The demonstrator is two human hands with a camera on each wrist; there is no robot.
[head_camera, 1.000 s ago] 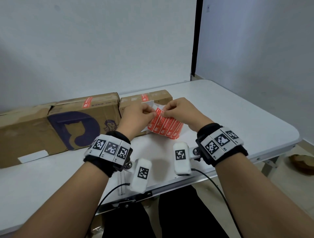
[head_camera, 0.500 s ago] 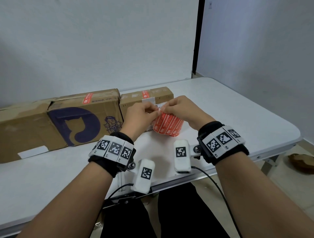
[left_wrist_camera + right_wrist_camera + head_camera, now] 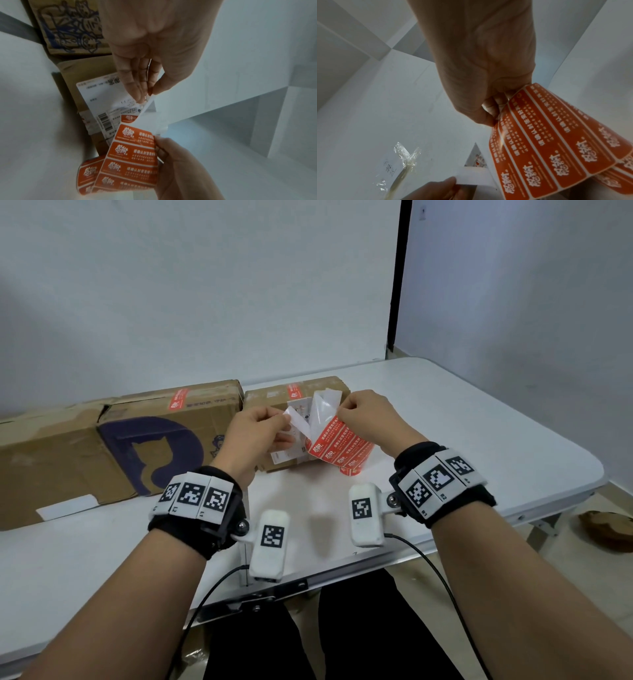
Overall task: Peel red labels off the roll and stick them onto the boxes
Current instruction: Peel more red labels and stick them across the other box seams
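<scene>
A roll of red labels hangs in the air above the white table, in front of the boxes. My right hand pinches the top edge of the red label strip. My left hand pinches the bare white backing strip, which bends away from the labels in a V. In the left wrist view my left hand's fingers and thumb clamp the backing. Behind stand a small box and a box with a purple cat print, each with a red label on top.
A third, plain cardboard box lies at the far left. The small box carries a white shipping label on its front. A crossed piece of clear tape sticks to the table. The table's front edge runs just before my wrists.
My hands have moved apart and a little up. The white backing now stands peeled away from the red strip, where before both hands were bunched together on it.
</scene>
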